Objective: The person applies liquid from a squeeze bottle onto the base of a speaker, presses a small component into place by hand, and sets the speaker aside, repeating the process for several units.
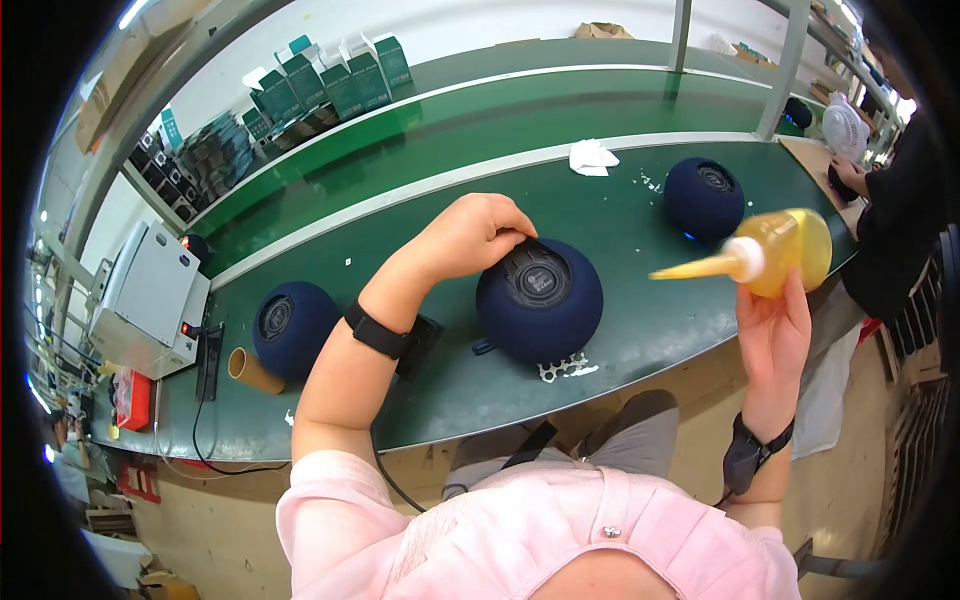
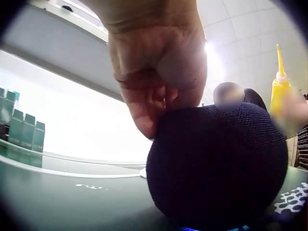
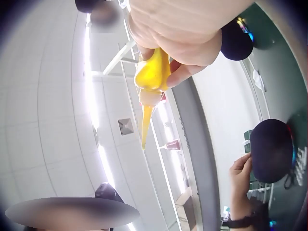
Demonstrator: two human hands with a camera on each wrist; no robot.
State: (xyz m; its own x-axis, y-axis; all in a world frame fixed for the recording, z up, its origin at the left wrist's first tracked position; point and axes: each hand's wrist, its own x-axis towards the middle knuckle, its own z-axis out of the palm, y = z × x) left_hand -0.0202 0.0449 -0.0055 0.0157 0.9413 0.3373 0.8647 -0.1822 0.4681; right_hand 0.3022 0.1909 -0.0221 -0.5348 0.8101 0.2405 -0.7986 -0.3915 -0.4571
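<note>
A round navy fabric speaker (image 1: 540,320) sits in the middle of the green bench, its black underside facing up. My left hand (image 1: 470,240) is at its far-left upper edge, thumb and fingers pinching the rim of the black base pad (image 1: 522,262). In the left wrist view, that hand (image 2: 159,67) reaches down to the top of the speaker (image 2: 216,168). My right hand (image 1: 775,330) grips a yellow squeeze bottle (image 1: 800,250) with a long tapered nozzle. Raised right of the speaker, the bottle lies tilted, nozzle pointing left. In the right wrist view the nozzle (image 3: 146,127) is apart from everything.
Similar speakers stand at left (image 1: 305,335) and right (image 1: 690,200). Near the left one are a cardboard tube (image 1: 255,370) and a grey machine (image 1: 150,290). White tissue (image 1: 593,158) lies toward the back. Green boxes (image 1: 330,80) line the shelf; another person (image 1: 890,190) stands right.
</note>
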